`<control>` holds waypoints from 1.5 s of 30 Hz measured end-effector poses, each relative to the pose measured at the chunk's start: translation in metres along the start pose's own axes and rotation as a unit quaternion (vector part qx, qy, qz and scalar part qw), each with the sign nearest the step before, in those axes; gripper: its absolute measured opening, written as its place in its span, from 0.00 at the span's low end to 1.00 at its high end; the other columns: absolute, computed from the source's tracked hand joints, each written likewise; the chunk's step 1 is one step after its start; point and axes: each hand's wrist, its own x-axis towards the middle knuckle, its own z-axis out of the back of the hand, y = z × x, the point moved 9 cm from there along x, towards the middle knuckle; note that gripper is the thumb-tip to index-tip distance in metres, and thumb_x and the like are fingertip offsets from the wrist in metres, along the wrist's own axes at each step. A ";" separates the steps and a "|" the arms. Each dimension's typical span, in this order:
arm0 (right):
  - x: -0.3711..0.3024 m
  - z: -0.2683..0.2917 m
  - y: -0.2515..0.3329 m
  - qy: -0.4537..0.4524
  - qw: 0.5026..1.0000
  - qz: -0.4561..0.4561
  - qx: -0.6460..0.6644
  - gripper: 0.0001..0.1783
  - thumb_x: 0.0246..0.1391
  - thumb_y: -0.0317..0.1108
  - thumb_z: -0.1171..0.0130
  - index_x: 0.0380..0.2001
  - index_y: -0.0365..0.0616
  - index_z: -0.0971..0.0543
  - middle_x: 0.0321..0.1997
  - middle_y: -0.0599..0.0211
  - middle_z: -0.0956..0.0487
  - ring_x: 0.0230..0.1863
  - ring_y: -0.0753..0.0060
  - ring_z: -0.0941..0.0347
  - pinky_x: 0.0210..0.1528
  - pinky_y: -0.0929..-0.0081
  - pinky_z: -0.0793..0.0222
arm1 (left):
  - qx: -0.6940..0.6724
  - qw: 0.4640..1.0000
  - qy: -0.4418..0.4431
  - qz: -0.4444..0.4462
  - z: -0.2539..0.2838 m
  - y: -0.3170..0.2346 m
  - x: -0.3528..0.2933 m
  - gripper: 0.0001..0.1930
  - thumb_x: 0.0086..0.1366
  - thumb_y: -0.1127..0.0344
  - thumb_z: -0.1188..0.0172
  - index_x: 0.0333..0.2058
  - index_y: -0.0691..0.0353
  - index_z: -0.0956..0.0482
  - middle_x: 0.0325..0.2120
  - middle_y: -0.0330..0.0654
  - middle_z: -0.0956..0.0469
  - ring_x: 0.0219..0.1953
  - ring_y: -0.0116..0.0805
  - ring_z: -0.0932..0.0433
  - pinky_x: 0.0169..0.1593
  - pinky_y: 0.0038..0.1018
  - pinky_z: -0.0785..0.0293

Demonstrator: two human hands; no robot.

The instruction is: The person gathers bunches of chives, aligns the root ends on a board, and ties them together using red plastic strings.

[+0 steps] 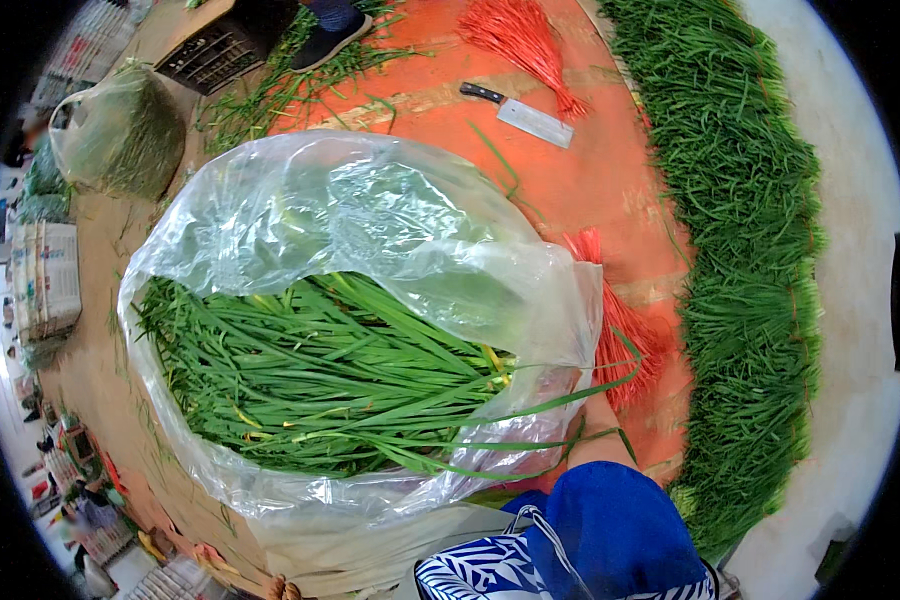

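- Green leaves [320, 370]: long, flat blades heaped inside the clear plastic bag [390, 220], mid-view. Most lie roughly crosswise; a few are yellowed, several trail over the bag's right edge.
- Handling, my judgement: with the mouth this slack, I'd fold the rim back evenly, nudge the blades parallel and tuck the strays in before drawing the film. Light pressure; such blades would likely crease if squeezed.
- Risk as I read it: loose blades at the right could snag under a fold.
- Film: thin, glossy, crumpled, bulging on the far side, milky where doubled.
- Right forearm [598, 425] shows beside the bag's right edge, above blue cloth [615, 500]. The right hand is hidden; from my remote station I can't tell whether its fingers are apart, together or clamped. I can't make out the left hand, so its fingers are unknown too.
- Just beside the bag: red strands [625, 350], thin and string-like, on an orange mat [620, 190] scuffed tan.
- Farther up: cleaver [535, 123], rectangular blade, black handle, well apart.
- Right: dense row of leaf bundles [750, 260], pale-ended.
- Upper left: packed bag [120, 140], dark slatted crate [215, 55].
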 end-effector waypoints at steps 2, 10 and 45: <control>0.001 0.005 0.013 0.024 0.998 0.033 0.050 0.12 0.49 0.40 0.48 0.24 0.42 0.25 0.14 0.66 0.30 0.13 0.73 0.33 0.16 0.73 0.37 | 0.038 0.996 -0.017 0.080 0.003 -0.028 -0.012 0.18 0.56 0.66 0.41 0.44 0.69 0.27 0.40 0.45 0.26 0.38 0.33 0.29 0.44 0.26 0.31; -0.095 0.023 0.045 0.199 0.881 0.141 0.406 0.14 0.48 0.41 0.48 0.23 0.41 0.25 0.13 0.65 0.30 0.12 0.72 0.33 0.16 0.73 0.37 | 0.141 0.989 0.030 0.016 -0.006 -0.041 0.016 0.23 0.59 0.63 0.44 0.50 0.69 0.34 0.47 0.49 0.31 0.44 0.40 0.31 0.50 0.30 0.36; -0.502 0.134 0.303 -0.137 0.641 0.727 -0.206 0.14 0.49 0.44 0.44 0.24 0.44 0.25 0.15 0.64 0.29 0.16 0.63 0.31 0.19 0.68 0.36 | -0.438 0.775 0.434 -0.136 -0.129 -0.344 -0.075 0.13 0.61 0.67 0.50 0.39 0.71 0.27 0.25 0.44 0.23 0.26 0.30 0.24 0.35 0.23 0.27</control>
